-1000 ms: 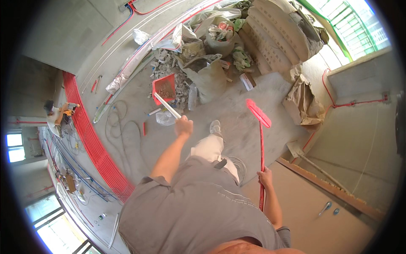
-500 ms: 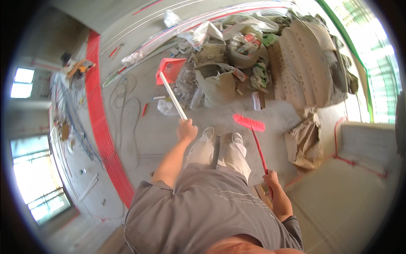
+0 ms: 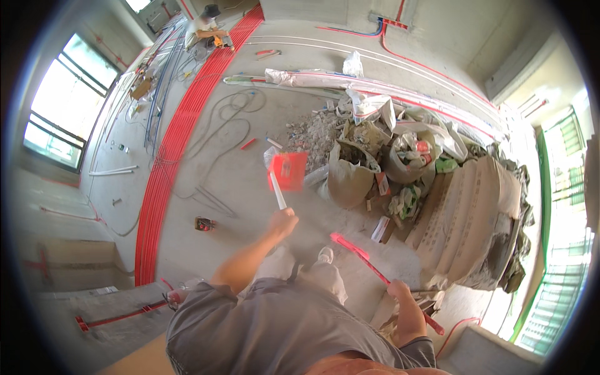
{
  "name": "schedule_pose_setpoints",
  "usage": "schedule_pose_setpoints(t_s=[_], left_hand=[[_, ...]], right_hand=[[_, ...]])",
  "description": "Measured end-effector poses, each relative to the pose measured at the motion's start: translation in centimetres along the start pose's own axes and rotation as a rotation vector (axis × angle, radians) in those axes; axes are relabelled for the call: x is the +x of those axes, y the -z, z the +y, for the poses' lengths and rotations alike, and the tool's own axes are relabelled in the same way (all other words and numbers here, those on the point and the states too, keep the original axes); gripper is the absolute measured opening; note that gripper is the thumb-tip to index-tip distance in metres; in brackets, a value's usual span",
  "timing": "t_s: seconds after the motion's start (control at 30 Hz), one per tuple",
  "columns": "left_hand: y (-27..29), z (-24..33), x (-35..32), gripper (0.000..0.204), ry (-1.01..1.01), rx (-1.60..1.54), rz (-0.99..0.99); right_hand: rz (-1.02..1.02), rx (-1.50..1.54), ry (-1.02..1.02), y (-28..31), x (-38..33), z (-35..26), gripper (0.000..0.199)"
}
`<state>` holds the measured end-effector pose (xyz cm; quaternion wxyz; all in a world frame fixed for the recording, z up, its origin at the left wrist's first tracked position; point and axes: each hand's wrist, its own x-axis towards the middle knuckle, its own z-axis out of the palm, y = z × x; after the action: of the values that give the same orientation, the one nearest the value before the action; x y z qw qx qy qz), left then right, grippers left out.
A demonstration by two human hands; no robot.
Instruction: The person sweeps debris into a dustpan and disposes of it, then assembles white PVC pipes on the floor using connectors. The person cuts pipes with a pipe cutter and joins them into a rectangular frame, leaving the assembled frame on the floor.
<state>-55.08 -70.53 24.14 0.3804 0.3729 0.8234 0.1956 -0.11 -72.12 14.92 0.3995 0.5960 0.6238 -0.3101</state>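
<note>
My left hand (image 3: 284,222) is closed around the pale handle of a red dustpan (image 3: 289,172), whose pan points away from me, over the floor in front of the rubble. In my right hand (image 3: 399,289) is the red stick of a broom (image 3: 351,246), held partway along, with the stick's end showing behind the hand. The broom head slants low in front of my shoes, left of the hand. Whether its bristles touch the floor I cannot tell. Between broom and dustpan lies a stretch of grey concrete floor (image 3: 306,226).
Beyond the dustpan lies a rubble heap (image 3: 315,134) beside open debris sacks (image 3: 351,178). A stack of brown sacks (image 3: 465,209) stands right. Red conduits (image 3: 187,119) run along the left floor, near loose cable (image 3: 231,119) and a small red-black object (image 3: 204,224). A person (image 3: 203,31) crouches far left.
The view has swung left and up, bringing the crouching person and far wall in. The dustpan has lowered and moved right of its handle; the broom head has turned to a steeper slant.
</note>
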Motion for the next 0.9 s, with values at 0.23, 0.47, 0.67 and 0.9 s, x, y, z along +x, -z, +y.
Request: schedule_pose_setpoints(t_s=[0.23,0.47,0.67,0.9], left_hand=[[-9.3,-9.2,6.6,0.023,-0.055,-0.053,-0.110],[-15.0,-11.1,13.3,0.022,0.251,-0.349,-0.203],[-14.4,-9.2,17.9,0.017,0.501,-0.607,-0.063],[-11.9,-9.1,20.4,0.035,0.477,-0.586,-0.169]], right_hand=[[-0.007,-0.395,0.200,12.7,4.7,-4.6,0.031],[0.174,-0.809,0.215,23.0,6.3,-13.8,0.026],[0.290,-0.849,0.413,29.0,7.8,-19.0,0.024],[0.194,-0.948,0.338,32.7,9.7,-23.7,0.030]])
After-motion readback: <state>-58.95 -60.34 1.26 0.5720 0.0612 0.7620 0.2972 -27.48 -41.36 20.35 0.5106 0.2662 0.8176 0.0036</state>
